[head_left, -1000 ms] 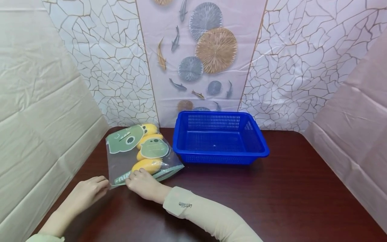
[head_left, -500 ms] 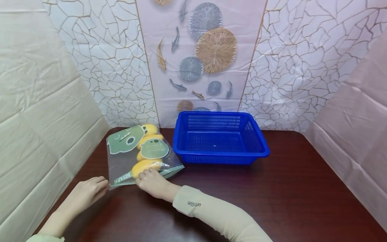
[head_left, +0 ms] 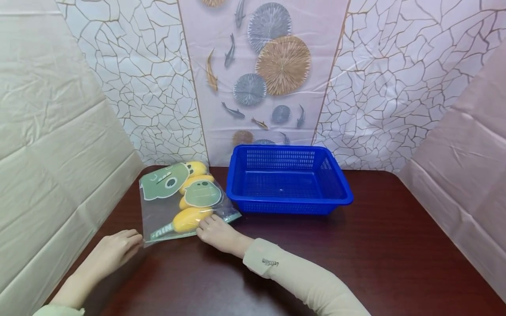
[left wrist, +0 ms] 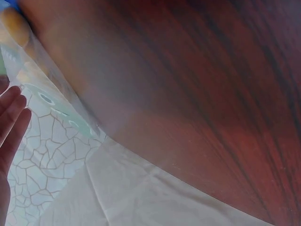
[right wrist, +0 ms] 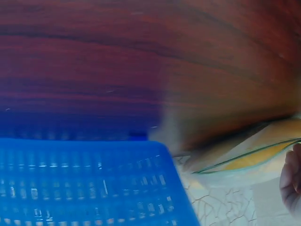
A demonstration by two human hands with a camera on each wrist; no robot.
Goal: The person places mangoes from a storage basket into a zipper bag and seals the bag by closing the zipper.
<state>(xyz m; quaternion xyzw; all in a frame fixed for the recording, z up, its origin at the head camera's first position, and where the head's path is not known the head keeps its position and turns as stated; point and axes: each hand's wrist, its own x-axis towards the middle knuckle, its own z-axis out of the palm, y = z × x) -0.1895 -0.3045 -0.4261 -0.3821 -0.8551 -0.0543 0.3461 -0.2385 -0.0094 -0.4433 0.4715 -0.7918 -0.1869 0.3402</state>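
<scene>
A clear zip bag (head_left: 158,215) with green cartoon prints lies on the left of the table. Several smooth yellow oval things (head_left: 192,219) are lined up inside it. My left hand (head_left: 120,248) pinches the bag's near left corner; in the left wrist view its fingers (left wrist: 16,120) show at the left edge. Along the near edge, the zip strip (head_left: 170,239) is pinched by my right hand (head_left: 217,232), right of the nearest yellow oval. The right wrist view shows the bag's green-lined mouth (right wrist: 235,160), with the right fingers (right wrist: 291,174) at its far end.
A blue plastic basket (head_left: 288,201) with slotted walls stands just right of the bag, towards the back of the dark red-brown table (head_left: 375,245). Patterned cloth (head_left: 356,109) hangs behind, and pale cloth (head_left: 59,153) borders the left side.
My right hand has slid rightward along the bag's zip edge, and the strip behind it now lies flatter. The left hand stays at the corner; the basket has not moved.
</scene>
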